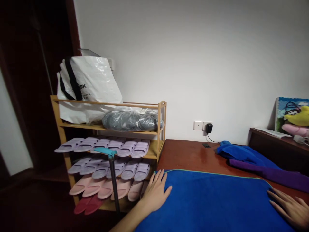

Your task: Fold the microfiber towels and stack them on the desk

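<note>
A blue towel [212,199] with a thin green edge lies spread over the brown wooden table [185,154]. On its far left corner rests my left hand [156,191], palm down with the fingers stretched out. At the far right corner my right hand [289,206] lies with its fingers spread, partly cut off by the frame. Neither hand grips anything that I can see. Behind the towel, toward the right, are a crumpled blue cloth [246,154] and a purple cloth [267,170].
A wooden shoe rack [160,125] stands left of the table, holding rows of slippers [141,148], a white bag [96,77] and a plastic-wrapped bundle [130,119]. A blue-handled pole [113,180] stands before it. A black plug [209,128] sits in the wall; a raised shelf [260,138] is at right.
</note>
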Available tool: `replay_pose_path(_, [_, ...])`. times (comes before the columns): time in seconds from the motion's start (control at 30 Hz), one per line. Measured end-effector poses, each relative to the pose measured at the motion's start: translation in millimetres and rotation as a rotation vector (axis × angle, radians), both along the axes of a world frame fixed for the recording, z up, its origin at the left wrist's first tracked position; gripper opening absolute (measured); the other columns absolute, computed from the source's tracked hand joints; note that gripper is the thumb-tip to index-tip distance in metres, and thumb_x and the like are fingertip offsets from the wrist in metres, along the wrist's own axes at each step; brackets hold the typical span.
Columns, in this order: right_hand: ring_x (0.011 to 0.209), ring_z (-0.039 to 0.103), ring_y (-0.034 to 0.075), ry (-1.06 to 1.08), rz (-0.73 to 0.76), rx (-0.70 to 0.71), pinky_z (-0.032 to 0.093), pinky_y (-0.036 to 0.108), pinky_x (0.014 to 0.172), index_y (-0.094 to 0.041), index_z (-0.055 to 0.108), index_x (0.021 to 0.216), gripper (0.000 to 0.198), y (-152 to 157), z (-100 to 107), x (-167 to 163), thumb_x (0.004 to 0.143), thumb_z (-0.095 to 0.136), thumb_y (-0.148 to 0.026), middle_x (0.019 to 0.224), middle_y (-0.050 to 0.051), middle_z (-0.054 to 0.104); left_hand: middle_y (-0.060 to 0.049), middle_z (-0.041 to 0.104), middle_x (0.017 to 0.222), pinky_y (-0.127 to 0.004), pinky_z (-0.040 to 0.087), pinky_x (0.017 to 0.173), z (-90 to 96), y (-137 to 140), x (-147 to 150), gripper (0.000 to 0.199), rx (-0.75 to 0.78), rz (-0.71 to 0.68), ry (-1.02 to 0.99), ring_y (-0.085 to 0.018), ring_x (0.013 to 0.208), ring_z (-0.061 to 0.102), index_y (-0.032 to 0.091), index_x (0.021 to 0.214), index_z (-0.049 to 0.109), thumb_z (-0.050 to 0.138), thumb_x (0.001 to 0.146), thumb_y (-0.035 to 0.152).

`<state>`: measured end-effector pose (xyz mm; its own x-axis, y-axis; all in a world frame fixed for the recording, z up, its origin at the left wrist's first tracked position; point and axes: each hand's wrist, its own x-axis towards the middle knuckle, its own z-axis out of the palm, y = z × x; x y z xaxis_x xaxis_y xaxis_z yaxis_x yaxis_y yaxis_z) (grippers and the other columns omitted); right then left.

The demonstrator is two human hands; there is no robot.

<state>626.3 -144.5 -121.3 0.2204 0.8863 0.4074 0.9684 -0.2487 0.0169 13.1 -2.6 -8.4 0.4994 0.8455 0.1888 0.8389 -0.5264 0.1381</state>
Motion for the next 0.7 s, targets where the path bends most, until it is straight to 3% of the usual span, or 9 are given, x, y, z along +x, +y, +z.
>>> replay_pose_path(0.1, [0.125,0.042,0.024,-0.032,0.029,-0.089,0.037,0.046,0.101,-0.03,0.051,0.129,0.059,7.8,9.9,-12.7,0.081,0.034,-0.061,0.137,-0.001,0.043,-0.015,0.029,0.148,-0.049,0.017,0.11,1.1,-2.4,0.8,0.063,0.021,0.0,-0.009,-0.032,0.136,0.022,0.011,0.138,0.04,0.029,0.092,0.053])
replay_pose_path(0.2, [0.126,0.04,0.023,0.068,-0.002,-0.091,0.037,0.044,0.102,-0.025,0.045,0.134,0.066,17.8,23.6,-39.0,0.083,0.029,-0.063,0.139,0.002,0.041,-0.014,0.042,0.139,-0.049,0.022,0.108,3.1,-6.4,1.1,0.052,0.098,-0.043,-0.056,-0.032,0.129,0.033,0.016,0.131,0.049,0.035,0.092,0.047])
replay_pose_path(0.33, [0.132,0.03,0.026,0.124,0.006,-0.15,0.038,0.052,0.101,-0.04,0.044,0.132,0.057,32.3,23.1,-58.2,0.08,0.034,-0.06,0.142,-0.005,0.036,-0.011,0.051,0.129,-0.046,0.03,0.104,5.2,-10.1,0.0,0.044,0.096,-0.1,-0.072,-0.029,0.12,0.043,0.021,0.127,0.052,0.038,0.092,0.042])
replay_pose_path(0.47, [0.134,0.023,0.029,-0.017,0.055,-0.22,0.028,0.059,0.105,-0.056,0.047,0.12,0.053,43.8,6.6,-44.5,0.068,0.05,-0.058,0.141,-0.012,0.033,-0.011,0.041,0.141,-0.049,0.025,0.107,3.8,-4.8,-1.7,0.052,0.003,-0.037,-0.033,-0.03,0.13,0.035,0.021,0.136,0.044,0.038,0.091,0.047])
replay_pose_path(0.7, [0.135,0.018,0.027,-0.026,0.101,-0.276,0.022,0.057,0.108,-0.059,0.043,0.121,0.05,55.3,7.8,-29.3,0.071,0.048,-0.061,0.142,-0.015,0.029,-0.008,0.017,0.153,-0.051,0.017,0.109,2.0,24.7,-1.4,0.068,-0.157,0.024,-0.02,-0.027,0.14,0.01,0.023,0.145,0.028,0.029,0.089,0.063])
